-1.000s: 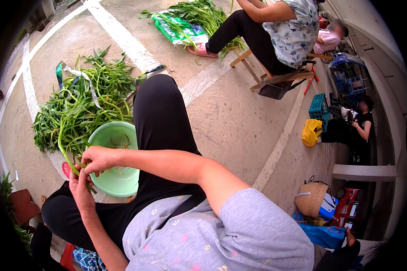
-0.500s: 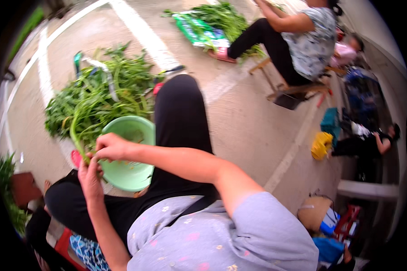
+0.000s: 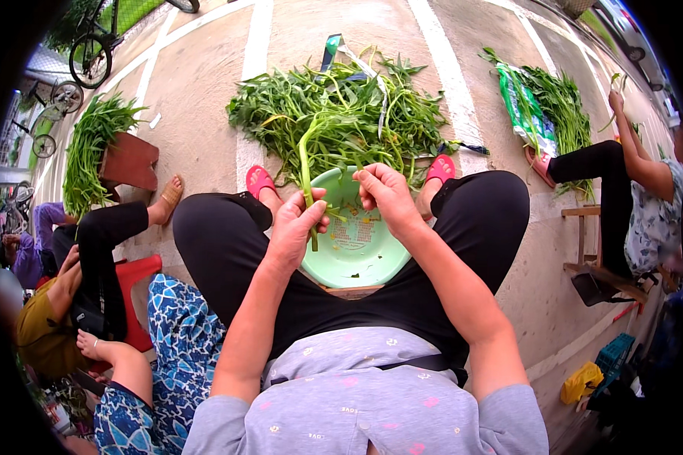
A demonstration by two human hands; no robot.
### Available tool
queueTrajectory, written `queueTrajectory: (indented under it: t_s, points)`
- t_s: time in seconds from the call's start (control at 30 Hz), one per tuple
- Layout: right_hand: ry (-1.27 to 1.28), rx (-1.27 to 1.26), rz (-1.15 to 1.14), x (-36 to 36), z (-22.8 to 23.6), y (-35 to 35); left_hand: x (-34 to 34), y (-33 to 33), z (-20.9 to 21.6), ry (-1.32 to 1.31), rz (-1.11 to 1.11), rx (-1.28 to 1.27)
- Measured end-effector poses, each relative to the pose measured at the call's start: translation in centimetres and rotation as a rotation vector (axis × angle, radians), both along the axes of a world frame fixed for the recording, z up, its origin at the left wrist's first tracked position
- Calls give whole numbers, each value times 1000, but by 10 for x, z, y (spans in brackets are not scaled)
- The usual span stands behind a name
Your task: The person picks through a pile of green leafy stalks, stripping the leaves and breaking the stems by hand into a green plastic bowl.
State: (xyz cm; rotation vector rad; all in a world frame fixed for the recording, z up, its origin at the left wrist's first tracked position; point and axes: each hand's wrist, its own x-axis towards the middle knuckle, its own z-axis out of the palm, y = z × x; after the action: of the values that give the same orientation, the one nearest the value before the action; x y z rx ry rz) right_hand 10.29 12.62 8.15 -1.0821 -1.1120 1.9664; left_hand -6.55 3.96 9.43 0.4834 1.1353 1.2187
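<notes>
A long green vegetable stalk [image 3: 305,161] stands nearly upright in my left hand [image 3: 290,227], gripped between thumb and fingers. Its lower end pokes out below the grip. My right hand [image 3: 391,199] is a short way to the right, fingertips pinched together; anything between them is too small to make out. Under both hands sits a pale green plastic basin [image 3: 383,262] between my thighs, with a few small scraps inside. Beyond the basin's far rim lies a big heap of leafy green stalks [image 3: 341,114] on the pavement.
On the left, people sit close by, near a red stool [image 3: 138,292] and a brown box [image 3: 129,163] with greens [image 3: 91,152]. To the right, a seated person handles a stalk beside another greens pile [image 3: 558,106] on a green-and-white sack [image 3: 514,106]. Bicycles [image 3: 89,59] stand far left.
My view has swung, so the basin and heap now appear more central. My hands have come apart; the stalk stays in the left hand, and the right has moved away from it.
</notes>
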Motion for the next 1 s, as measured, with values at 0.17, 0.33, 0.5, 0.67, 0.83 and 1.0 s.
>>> queueTrajectory:
  t_s: [0.17,0.33,0.5,0.67,0.83,1.0]
  points:
    - [-86,-56,196,-3,1,-7,3,3,5,-83,15,-28]
    - [-27,-67,377,-7,7,-10,3,5,5,-105,18,-7]
    - [-48,16,431,-6,11,-10,-1,5,3,-124,20,-7]
    - [-163,200,345,-7,1,-10,0,7,0,-106,7,-6]
    - [-415,571,262,-10,5,-13,4,7,6,37,-34,-56]
    - [-388,488,298,-12,4,-14,1,7,0,71,-103,-21]
